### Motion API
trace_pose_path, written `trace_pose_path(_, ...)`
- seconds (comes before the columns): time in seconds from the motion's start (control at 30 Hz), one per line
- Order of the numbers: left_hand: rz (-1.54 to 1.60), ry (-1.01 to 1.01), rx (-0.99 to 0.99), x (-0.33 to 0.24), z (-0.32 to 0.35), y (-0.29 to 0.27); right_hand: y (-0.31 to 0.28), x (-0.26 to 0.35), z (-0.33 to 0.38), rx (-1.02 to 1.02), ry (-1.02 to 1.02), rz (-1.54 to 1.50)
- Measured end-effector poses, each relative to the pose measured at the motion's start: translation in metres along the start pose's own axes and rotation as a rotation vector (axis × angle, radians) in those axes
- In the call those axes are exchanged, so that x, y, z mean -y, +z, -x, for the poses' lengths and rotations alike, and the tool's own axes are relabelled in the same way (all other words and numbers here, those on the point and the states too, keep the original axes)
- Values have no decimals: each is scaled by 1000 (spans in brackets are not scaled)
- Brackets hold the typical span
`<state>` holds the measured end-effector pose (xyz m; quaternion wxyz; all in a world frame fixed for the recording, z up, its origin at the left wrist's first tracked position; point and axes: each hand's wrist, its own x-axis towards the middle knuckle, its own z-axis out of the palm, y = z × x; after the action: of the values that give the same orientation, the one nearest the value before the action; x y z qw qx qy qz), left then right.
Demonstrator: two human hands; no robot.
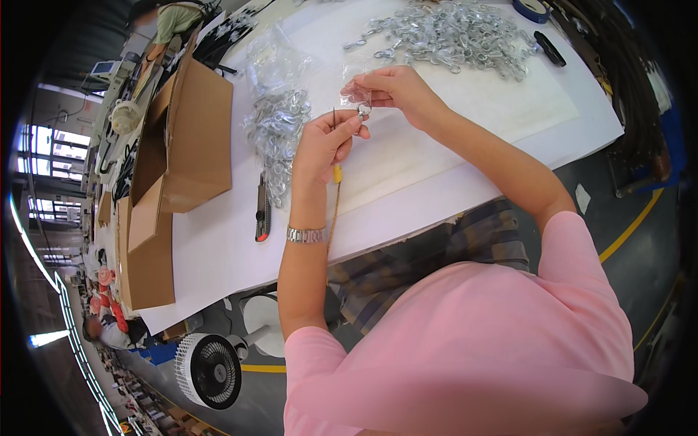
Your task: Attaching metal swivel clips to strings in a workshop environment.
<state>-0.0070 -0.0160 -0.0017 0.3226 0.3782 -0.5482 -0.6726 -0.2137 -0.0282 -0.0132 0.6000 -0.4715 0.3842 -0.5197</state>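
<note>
small clear plastic bag (355, 91) pinched at its upper edge between the thumb and fingers of the right hand (396, 87), held up off the white table (218, 247); a small metal ring piece (363, 110) sits at the bag's lower end, right where both hands meet; the left hand (325, 142) is closed around a thin pointed tool (335, 120) whose tip stands up just left of the ring piece, its fingertips touching or nearly touching the piece, i cannot tell which; a yellow-handled stick (337, 190) runs down from under that hand along the wrist, past a metal wristwatch (306, 235); just left of the grip lies a heap of filled clear bags of metal parts (278, 123); beyond the grip, farther up the table, a loose pile of silver metal links (451, 33) spreads over a white sheet; below and left of the grip a utility knife (262, 209) lies on the table; further left stand open cardboard boxes (182, 145); a roll of blue tape (531, 9) and a black marker (550, 48) lie beyond the pile to the right; a white fan (209, 370) stands on the floor below the table edge.
</note>
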Motion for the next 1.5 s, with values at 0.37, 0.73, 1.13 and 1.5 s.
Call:
trace_pose_path(0.37, 208, 182, -284, 2, -1, 2, 4, 0, 1, -108, 11, -110)
trace_pose_path(0.73, -52, 318, -383, -1, 4, 19, 11, -9, 6, -71, 9, -100)
trace_pose_path(1.13, -17, 253, -233, 3, -1, 18, 14, -8, 9, -111, -18, -220)
trace_pose_path(1.5, 48, 310, -297, 1, 0, 15, 22, -14, 12, 16, 19, -226)
